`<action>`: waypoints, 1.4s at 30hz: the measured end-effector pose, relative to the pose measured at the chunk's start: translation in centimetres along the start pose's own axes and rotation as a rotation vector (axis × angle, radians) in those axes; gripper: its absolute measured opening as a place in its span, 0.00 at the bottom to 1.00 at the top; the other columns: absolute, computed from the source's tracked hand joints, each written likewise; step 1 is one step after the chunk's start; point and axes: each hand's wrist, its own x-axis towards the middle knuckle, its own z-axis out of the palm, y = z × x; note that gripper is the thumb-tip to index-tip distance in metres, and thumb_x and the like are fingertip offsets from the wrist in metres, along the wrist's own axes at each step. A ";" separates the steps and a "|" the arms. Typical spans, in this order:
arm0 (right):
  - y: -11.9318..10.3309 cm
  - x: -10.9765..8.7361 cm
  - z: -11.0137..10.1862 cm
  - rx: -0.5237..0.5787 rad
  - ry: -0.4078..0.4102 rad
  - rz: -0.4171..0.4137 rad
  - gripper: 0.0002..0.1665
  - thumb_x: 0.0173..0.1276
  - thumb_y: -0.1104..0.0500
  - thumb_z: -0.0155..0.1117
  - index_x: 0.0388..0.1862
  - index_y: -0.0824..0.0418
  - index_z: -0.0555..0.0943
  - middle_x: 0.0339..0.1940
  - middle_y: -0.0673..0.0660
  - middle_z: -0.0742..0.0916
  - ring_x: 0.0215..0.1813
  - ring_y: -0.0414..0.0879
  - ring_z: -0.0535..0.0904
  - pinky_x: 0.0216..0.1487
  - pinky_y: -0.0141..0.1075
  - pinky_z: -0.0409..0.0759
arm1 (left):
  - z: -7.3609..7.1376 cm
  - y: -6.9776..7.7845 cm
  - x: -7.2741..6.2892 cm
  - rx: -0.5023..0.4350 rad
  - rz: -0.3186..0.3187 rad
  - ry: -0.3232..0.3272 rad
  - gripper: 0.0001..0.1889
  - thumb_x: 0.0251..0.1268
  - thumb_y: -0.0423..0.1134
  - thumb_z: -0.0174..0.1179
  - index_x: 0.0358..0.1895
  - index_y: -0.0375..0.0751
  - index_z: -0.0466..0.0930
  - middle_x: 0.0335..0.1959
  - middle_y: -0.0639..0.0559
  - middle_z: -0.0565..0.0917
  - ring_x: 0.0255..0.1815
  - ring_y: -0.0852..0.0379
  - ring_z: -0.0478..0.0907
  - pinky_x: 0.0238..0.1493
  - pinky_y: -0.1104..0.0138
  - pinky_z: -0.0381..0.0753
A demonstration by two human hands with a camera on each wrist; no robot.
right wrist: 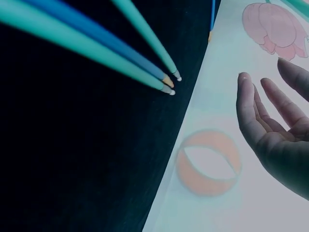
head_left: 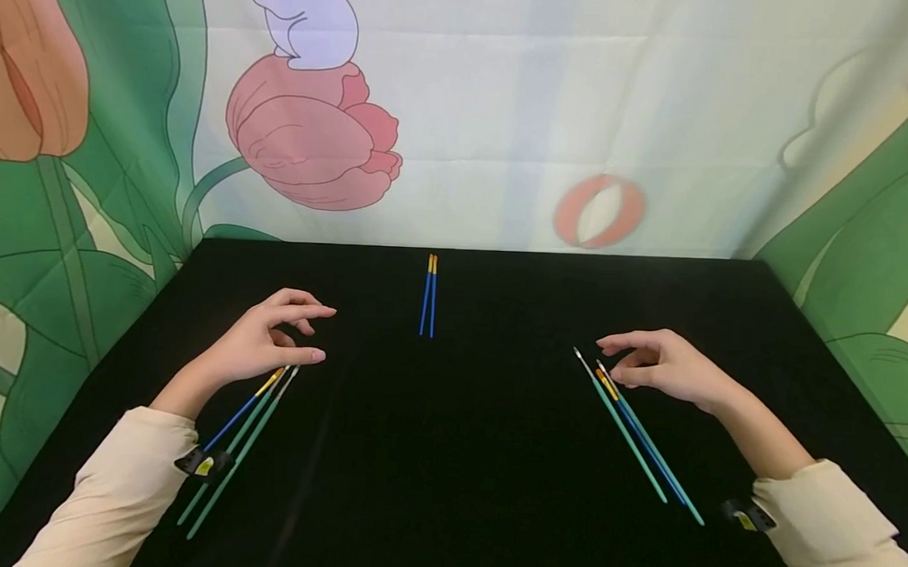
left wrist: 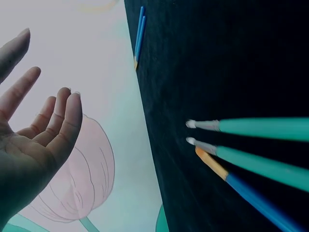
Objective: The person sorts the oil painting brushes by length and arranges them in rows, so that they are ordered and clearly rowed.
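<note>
My left hand (head_left: 272, 335) hovers over the left side of the table, fingers loosely bent, holding nothing. Beneath it lie two green paintbrushes (head_left: 241, 453) and a blue paintbrush (head_left: 231, 423), fanned out with tips pointing away; my wrist partly covers them. On the right, my right hand (head_left: 657, 366) is likewise free, its fingers near the tips of another group. That group has two green paintbrushes (head_left: 632, 440) with a blue paintbrush between them. Both palms, seen in the wrist views, hold nothing. Two blue paintbrushes (head_left: 433, 304) lie together at the back, left of centre.
A black cloth (head_left: 448, 450) covers the table. Behind its far edge hangs a pale printed curtain (head_left: 467, 134) with tulips and a white animal, and its green leaf print continues along both sides. Dark wrist cameras (head_left: 206, 462) sit at each sleeve cuff.
</note>
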 end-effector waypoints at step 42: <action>4.4 -4.1 -0.8 0.068 -0.031 0.129 0.34 0.71 0.71 0.65 0.71 0.83 0.68 0.67 0.83 0.73 0.45 0.41 0.85 0.48 0.38 0.87 | -4.1 -6.6 -6.9 0.036 -0.327 -0.255 0.29 0.61 0.27 0.71 0.65 0.20 0.75 0.66 0.19 0.62 0.57 0.28 0.76 0.48 0.46 0.85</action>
